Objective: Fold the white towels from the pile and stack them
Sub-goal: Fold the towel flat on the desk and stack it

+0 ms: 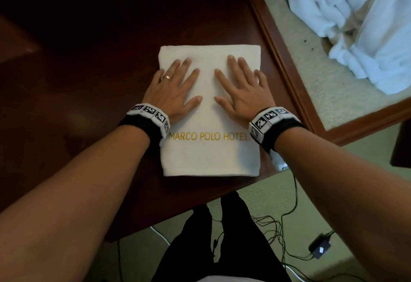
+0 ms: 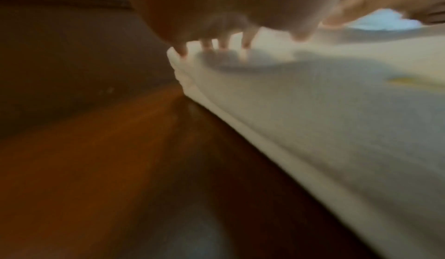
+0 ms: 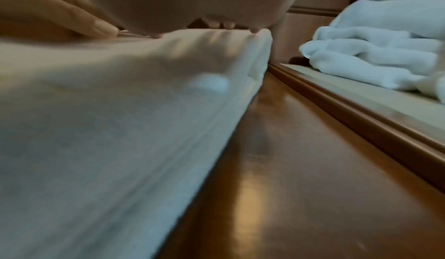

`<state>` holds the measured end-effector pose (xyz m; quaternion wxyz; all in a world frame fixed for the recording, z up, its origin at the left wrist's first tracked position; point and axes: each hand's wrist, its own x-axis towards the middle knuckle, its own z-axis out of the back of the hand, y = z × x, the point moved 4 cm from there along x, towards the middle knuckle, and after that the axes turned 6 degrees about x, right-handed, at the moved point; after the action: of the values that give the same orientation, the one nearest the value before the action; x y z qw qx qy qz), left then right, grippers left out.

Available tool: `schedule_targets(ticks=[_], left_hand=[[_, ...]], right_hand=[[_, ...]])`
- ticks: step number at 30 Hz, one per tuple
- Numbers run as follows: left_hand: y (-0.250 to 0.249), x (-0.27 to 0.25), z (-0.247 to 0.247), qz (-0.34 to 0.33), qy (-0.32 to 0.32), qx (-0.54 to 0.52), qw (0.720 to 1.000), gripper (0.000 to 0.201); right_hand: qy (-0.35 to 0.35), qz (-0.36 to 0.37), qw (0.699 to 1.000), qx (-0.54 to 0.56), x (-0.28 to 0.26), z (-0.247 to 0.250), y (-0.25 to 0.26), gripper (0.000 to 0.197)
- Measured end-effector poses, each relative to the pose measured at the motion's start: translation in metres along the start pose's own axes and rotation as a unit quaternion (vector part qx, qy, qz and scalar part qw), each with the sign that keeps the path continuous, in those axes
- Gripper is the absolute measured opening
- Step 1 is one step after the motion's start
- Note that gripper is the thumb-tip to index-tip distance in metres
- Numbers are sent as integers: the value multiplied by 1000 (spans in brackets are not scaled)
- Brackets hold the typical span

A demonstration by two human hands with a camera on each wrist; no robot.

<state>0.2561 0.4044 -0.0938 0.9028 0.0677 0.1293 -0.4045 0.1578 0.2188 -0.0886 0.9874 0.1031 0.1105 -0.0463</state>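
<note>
Folded towel [image 1: 210, 155] is pressed flat on the table [image 1: 89, 81] by left hand [image 1: 175, 88] and right hand [image 1: 241, 88] — fingers spread, nothing gripped.

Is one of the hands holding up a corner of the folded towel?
No, the left hand and right hand both lie flat, fingers straight, on the folded towel.
</note>
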Motion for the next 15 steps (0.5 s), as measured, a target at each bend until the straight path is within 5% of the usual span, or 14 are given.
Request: schedule_targets(ticks=[5, 9, 12, 15], left_hand=[[-3, -6, -12, 69, 29, -43, 996, 71], [1, -32, -8, 174, 12, -94, 980, 72], [0, -63, -10, 255, -8, -147, 956, 67], [-8, -87, -17, 320, 18, -265, 909, 67]], right_hand=[[64, -150, 985, 63, -11, -12, -31, 68], [20, -168, 985, 40, -45, -5, -24, 72], [19, -192, 978, 80, -74, -13, -10, 75], [59, -276, 941, 186, -96, -28, -1, 82]])
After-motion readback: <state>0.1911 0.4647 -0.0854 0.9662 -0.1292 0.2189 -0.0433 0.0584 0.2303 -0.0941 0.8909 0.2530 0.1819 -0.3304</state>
